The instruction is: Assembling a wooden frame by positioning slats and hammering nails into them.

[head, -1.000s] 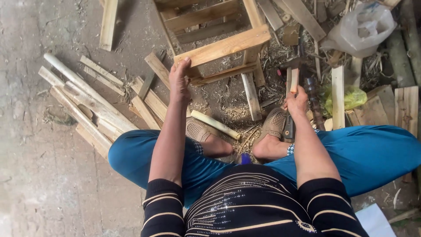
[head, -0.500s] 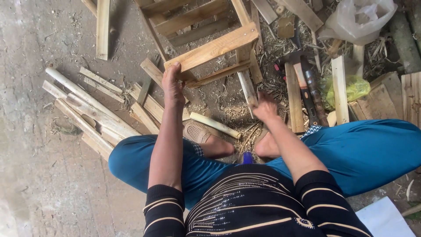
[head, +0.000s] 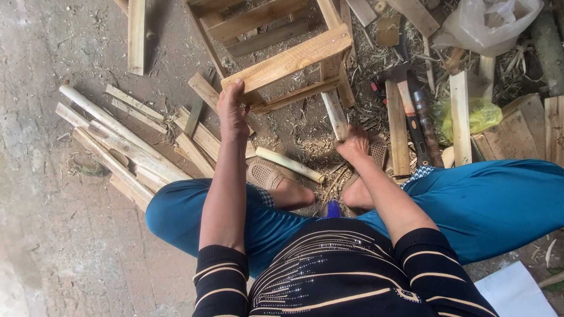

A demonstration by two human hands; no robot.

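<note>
A rough wooden stool frame (head: 288, 58) lies on the ground in front of me. My left hand (head: 232, 111) grips the near corner of its top rail. My right hand (head: 352, 142) is closed around the lower end of a frame leg (head: 332, 108). I sit with legs in blue trousers (head: 499, 199) spread and sandalled feet (head: 267, 175) under the frame. A hammer (head: 405, 97) with a wooden handle lies on the ground just right of my right hand.
Split wooden sticks and slats (head: 123, 147) are piled at the left. More planks (head: 461, 117), a clear plastic bag (head: 487, 23) and a yellow-green bag (head: 476, 114) lie at the right. Wood shavings cover the ground. A white sheet (head: 517, 293) lies at bottom right.
My right hand left the hammer at the right and moved left onto the frame leg. My left hand has stayed on the frame's rail.
</note>
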